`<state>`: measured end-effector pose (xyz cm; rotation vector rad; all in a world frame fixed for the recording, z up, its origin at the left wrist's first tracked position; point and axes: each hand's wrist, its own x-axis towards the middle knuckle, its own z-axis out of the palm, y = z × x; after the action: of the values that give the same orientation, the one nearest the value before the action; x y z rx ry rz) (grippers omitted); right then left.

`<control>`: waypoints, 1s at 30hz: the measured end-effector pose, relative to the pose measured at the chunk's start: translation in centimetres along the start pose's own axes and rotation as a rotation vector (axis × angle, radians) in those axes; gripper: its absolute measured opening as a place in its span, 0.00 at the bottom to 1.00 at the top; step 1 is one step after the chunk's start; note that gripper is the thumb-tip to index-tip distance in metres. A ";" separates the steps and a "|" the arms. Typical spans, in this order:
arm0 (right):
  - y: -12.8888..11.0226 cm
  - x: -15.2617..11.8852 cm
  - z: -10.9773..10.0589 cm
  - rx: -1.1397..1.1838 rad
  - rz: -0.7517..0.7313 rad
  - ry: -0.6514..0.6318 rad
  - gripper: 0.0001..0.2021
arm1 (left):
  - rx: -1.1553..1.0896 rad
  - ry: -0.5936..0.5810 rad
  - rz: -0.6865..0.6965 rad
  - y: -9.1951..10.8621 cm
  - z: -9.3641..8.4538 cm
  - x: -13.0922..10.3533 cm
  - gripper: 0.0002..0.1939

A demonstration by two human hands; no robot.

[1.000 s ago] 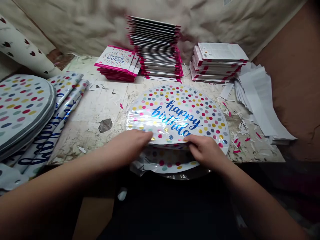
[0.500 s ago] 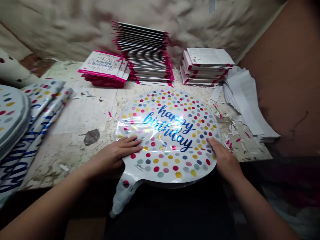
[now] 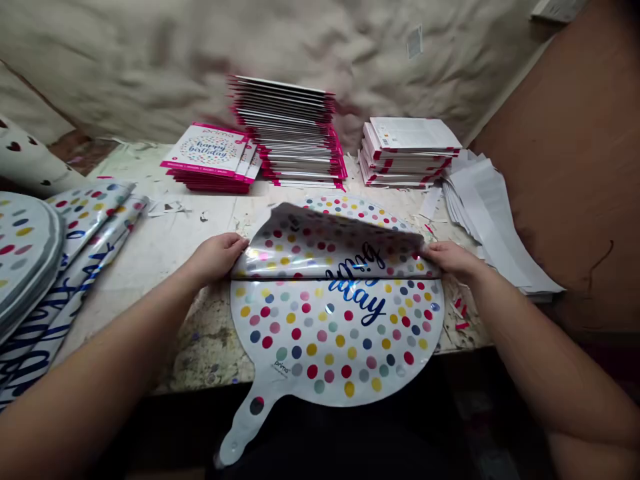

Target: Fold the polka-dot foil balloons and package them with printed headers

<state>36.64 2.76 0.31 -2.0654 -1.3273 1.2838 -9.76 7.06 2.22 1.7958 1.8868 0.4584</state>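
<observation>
A flat, round foil balloon [image 3: 330,347] with coloured dots and blue "happy birthday" lettering lies on the table in front of me. Its tail hangs over the near edge, towards the lower left. The upper part of the foil is folded towards me, and its loose edge stands up a little. My left hand [image 3: 220,257] pinches the fold at its left end. At the right end, my right hand [image 3: 453,259] grips the fold between thumb and fingers. Behind the fold, more dotted foil lies flat on the table.
Printed pink-and-white packets [image 3: 207,153] stand at the back, beside a tall stack of packets [image 3: 290,133] and a shorter stack [image 3: 413,137]. White paper sheets [image 3: 493,213] lie at right among scraps. Round dotted balloons [image 3: 30,247] and folded ones [image 3: 95,247] lie at left.
Both hands lay on the flat balloon before. Now they have moved up to its sides, and its far part is folded over towards me. The camera view has tilted up slightly.
</observation>
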 end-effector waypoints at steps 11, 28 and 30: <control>-2.4 2.4 0.5 -0.287 0.035 0.321 0.21 | 0.531 -0.162 0.543 4.7 8.2 -8.3 0.30; 2.0 -6.3 6.8 -0.866 -0.339 0.338 0.34 | 0.572 -0.113 0.611 4.0 8.6 -7.9 0.27; 4.0 -6.8 4.2 -0.915 -0.232 0.518 0.29 | 0.565 -0.106 0.617 5.0 8.7 -7.9 0.28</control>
<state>34.23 -5.65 -1.27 -2.4094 -1.9974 -0.0477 -0.65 -1.15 -1.23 2.7258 1.4414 0.0101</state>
